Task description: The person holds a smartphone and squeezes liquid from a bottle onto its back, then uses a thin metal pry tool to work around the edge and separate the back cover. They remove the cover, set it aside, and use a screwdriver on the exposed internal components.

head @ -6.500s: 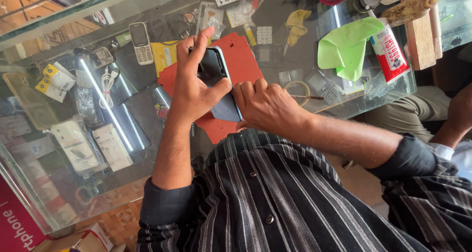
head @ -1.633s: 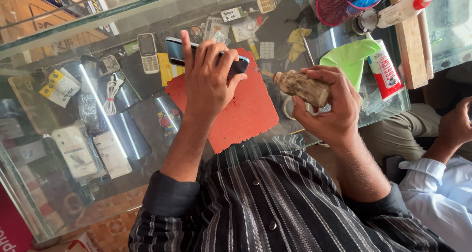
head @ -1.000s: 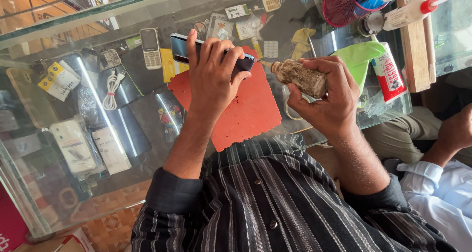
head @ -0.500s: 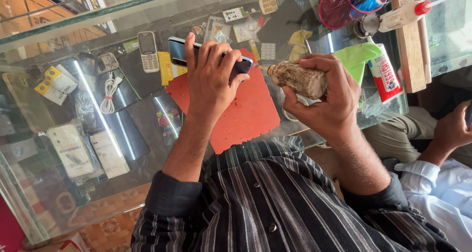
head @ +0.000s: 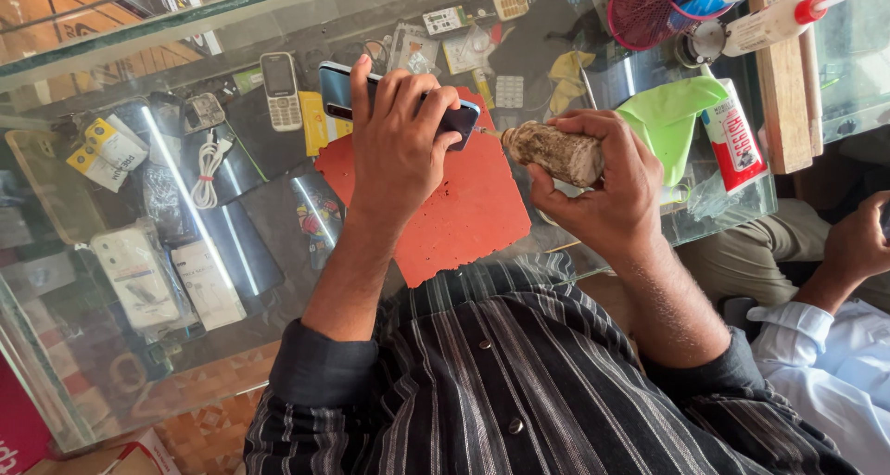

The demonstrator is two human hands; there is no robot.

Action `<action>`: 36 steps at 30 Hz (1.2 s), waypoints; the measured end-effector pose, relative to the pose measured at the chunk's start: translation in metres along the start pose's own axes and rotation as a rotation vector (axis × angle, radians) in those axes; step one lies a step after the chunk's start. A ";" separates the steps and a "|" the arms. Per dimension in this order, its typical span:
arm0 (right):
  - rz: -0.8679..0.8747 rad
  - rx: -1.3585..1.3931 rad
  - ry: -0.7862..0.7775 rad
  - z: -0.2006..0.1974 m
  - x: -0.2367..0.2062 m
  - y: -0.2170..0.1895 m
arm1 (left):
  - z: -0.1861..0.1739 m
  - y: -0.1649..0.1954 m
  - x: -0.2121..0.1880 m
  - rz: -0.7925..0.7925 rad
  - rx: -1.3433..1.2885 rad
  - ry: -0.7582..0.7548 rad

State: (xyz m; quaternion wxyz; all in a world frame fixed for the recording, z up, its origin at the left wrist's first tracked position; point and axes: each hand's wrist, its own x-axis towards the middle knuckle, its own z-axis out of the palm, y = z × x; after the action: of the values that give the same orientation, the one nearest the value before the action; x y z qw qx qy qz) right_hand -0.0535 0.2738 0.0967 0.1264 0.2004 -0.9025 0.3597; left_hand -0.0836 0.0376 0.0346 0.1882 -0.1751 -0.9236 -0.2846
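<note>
Smartphone (head: pixel 399 100), held over the red mat (head: pixel 445 215) on the glass desk (head: pixel 111 345), is clasped edgewise in the left hand (head: pixel 394 151), its grip wrapped around the body. Right hand (head: pixel 603 192) clenches a grimy squeeze bottle (head: pixel 556 152), nozzle tip touching the phone's end (any fluid laid there cannot be made out). Application appears to be under way, not finished.
</note>
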 end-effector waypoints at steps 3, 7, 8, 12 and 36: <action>0.032 0.056 -0.029 0.003 -0.002 0.002 | 0.000 -0.001 0.001 -0.008 -0.013 -0.014; 0.057 0.070 -0.052 0.007 -0.007 0.003 | -0.001 -0.001 0.001 -0.010 -0.021 -0.020; 0.062 0.070 -0.059 0.008 -0.009 0.003 | -0.001 -0.001 0.001 -0.007 -0.017 -0.021; 0.078 0.091 -0.075 0.014 -0.014 0.005 | -0.001 -0.001 0.001 -0.002 -0.012 -0.026; 0.330 0.555 0.644 -0.077 -0.074 0.154 | 0.033 0.024 0.001 -0.038 -0.007 0.214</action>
State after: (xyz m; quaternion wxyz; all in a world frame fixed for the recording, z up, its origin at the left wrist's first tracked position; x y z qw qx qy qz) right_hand -0.0512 0.4499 0.0317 0.2832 -0.0419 -0.7064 0.6473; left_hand -0.0825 0.0759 0.0208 0.2798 -0.1268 -0.9004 -0.3082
